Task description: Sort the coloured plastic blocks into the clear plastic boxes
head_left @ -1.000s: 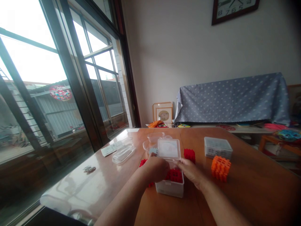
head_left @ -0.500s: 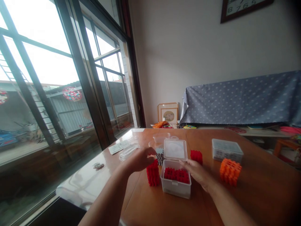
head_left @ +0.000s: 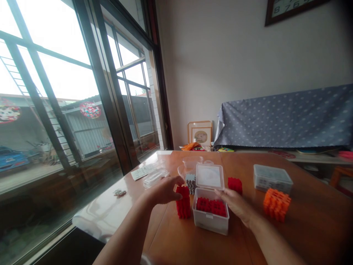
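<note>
A tall stack of red interlocking plastic blocks stands on the table, left of an open clear plastic box. My left hand is at the top of that stack, thumb against its near side and fingers curled over behind. Inside the box lie more red interlocking blocks, in two groups side by side. The box's lid is tilted up at the back. My right hand pinches the box at its back right corner, near the lid's hinge; part of the fingers is hidden.
Grey interlocking blocks and another red block stack stand behind the box. To the right are an orange block stack and a closed clear box. Clear plastic lids, a paper and a small packet lie left.
My left hand has come down slightly onto the top of the tall red stack. My right hand stays at the box corner. The whole view has shifted a little.
</note>
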The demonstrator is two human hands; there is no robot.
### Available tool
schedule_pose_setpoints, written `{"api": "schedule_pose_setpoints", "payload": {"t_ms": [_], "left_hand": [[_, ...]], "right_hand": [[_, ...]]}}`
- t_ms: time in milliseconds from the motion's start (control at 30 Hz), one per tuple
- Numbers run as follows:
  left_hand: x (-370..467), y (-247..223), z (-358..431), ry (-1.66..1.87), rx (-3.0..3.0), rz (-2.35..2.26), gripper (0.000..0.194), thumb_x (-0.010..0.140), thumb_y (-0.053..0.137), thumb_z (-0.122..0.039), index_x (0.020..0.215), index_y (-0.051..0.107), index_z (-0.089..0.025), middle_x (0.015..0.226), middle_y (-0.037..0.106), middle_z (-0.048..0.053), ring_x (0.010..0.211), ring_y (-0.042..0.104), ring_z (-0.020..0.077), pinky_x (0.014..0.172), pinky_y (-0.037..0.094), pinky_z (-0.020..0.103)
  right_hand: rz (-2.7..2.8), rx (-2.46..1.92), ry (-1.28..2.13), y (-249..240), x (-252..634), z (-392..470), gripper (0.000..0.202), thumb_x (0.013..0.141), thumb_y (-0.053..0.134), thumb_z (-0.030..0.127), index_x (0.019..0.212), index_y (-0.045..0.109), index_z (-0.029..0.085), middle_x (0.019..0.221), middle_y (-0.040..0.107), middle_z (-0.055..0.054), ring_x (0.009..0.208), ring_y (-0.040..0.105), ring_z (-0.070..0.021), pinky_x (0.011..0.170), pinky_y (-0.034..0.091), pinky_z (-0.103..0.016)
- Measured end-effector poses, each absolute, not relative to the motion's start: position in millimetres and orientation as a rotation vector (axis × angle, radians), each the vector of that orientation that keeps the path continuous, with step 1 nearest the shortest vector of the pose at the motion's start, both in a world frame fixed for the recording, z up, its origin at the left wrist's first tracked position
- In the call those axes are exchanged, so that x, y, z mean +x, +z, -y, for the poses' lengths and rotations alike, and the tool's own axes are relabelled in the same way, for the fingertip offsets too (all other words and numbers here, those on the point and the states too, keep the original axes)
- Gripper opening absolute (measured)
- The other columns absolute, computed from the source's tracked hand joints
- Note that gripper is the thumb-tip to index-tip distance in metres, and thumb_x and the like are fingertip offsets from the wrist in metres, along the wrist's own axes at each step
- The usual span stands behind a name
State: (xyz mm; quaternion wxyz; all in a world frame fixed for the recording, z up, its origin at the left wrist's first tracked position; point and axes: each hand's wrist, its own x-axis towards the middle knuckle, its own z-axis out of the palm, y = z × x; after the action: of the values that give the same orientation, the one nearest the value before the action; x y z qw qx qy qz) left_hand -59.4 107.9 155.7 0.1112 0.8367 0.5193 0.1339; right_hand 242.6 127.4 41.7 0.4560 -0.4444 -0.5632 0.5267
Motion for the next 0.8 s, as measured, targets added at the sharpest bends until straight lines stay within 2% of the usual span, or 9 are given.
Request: {"api": "schedule_pose_setpoints", "payload": {"t_ms": [233,400,600,800], "left_hand": [[-38.7,166.1,-105.6,0.536,2.534,-1.462,0.039,0.074,0.069,-0.027,0.113,0.066,-0.024,0.107,0.068,0.005,0.097,0.063,0.0222,0.084,0.051,0.031],[7.4,166.1,-103.4,0.447,2.620,-1.302,0.037,0.073,0.071,-0.028,0.109,0.067,-0.024,0.104,0.069,0.004,0.090,0.064,0.0207,0.077,0.051,0.028],[49.3,150.7,-111.1,0.171,2.671,-1.287,0.043,0.069,0.072,-0.033,0.111,0.069,-0.023,0.108,0.070,0.006,0.091,0.067,0.0239,0.078,0.053,0.030],[63.7,139.2,-120.6,-0.004,2.669,-1.321,0.043,0.068,0.072,-0.034,0.109,0.070,-0.022,0.107,0.072,0.007,0.089,0.068,0.0250,0.076,0.054,0.031]], "right_hand": [[1.403,-1.109,1.299,39.6,243.0,-129.1,0.065,0.080,0.061,0.072,0.114,0.074,0.017,0.107,0.076,-0.010,0.113,0.064,-0.0321,0.111,0.037,-0.047],[1.333,-1.035,1.357,37.4,242.7,-132.1,0.071,0.084,0.052,0.075,0.122,0.070,0.017,0.114,0.075,-0.009,0.117,0.063,-0.0300,0.112,0.037,-0.043],[1.264,-1.088,1.431,37.0,243.1,-131.3,0.072,0.087,0.044,0.077,0.128,0.067,0.022,0.102,0.078,-0.009,0.092,0.072,-0.0302,0.089,0.051,-0.046],[1.257,-1.079,1.444,43.6,242.4,-127.3,0.073,0.086,0.042,0.079,0.125,0.068,0.022,0.099,0.078,-0.010,0.081,0.073,-0.0280,0.076,0.053,-0.041]]}}
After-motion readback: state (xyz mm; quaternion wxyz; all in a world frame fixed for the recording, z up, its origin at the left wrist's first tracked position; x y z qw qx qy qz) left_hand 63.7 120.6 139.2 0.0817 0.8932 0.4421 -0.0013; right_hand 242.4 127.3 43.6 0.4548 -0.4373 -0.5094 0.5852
